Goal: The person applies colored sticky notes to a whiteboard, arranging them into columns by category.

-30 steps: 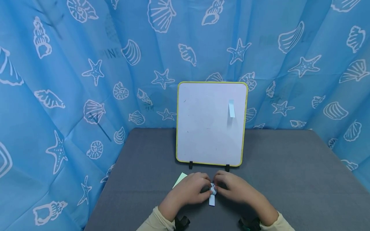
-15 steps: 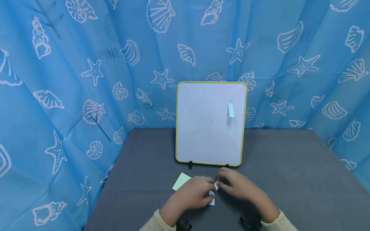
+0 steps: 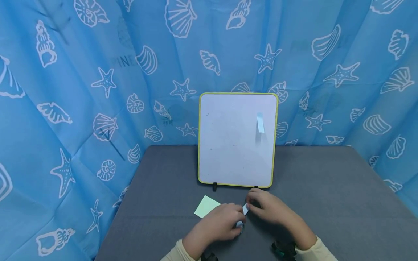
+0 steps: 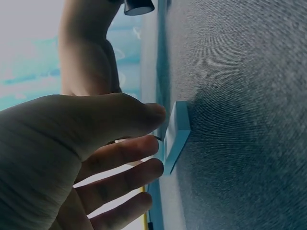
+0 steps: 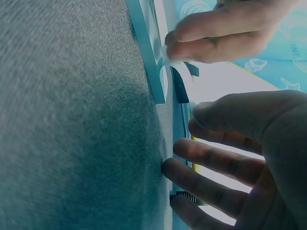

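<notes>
A blue curtain (image 3: 228,78) printed with white seashells (image 3: 180,18) hangs behind a grey table (image 3: 163,181).

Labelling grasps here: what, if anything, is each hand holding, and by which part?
Right hand pinches a paper strip by one end, between thumb and forefinger. Left hand is at the small paper pad; gripping or only touching, can't tell.

One left hand (image 3: 220,222) and one right hand (image 3: 270,207) are working. Between their fingers, one pale paper strip (image 3: 245,209) is curving; by the left fingers, one pale blue rectangular pad (image 4: 180,127) and one pale green note (image 3: 206,206) are lying. Beyond the fingers, two black feet (image 3: 214,187) are supporting one white yellow-rimmed board (image 3: 233,145), bearing one light blue strip (image 3: 260,123).
</notes>
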Tool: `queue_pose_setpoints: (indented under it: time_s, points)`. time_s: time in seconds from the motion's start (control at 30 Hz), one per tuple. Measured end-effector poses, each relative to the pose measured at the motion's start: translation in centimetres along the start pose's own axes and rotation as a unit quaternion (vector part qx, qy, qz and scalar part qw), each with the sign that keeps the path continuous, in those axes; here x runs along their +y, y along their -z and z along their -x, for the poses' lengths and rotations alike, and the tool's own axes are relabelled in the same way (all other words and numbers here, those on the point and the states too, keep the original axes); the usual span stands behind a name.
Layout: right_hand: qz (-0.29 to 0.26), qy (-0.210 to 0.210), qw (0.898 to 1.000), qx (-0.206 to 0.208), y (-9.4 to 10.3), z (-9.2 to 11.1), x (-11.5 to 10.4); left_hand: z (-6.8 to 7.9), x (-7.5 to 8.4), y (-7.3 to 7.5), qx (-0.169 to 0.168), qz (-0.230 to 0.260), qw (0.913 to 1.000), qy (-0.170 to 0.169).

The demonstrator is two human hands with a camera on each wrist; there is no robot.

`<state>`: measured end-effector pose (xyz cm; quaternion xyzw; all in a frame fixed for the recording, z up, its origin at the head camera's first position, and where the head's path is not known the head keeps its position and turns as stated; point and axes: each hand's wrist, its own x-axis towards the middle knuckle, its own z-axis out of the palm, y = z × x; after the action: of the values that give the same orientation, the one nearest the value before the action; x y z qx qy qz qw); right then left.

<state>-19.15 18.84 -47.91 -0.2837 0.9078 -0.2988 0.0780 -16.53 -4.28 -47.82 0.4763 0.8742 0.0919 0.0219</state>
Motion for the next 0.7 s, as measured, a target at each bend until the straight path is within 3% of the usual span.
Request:
queue_pose_setpoints:
  time_s: [0.4, 0.7]
  points:
    - [-0.001, -0.002, 1.000, 0.011, 0.14, 0.11, 0.23, 0.12, 0.38, 0.04, 0.010, -0.034, 0.9994, 0.006]
    - [0.003, -0.002, 1.000, 0.017, 0.14, 0.08, 0.64, 0.24, 0.25, -0.13, 0.005, -0.011, 0.9999, 0.009]
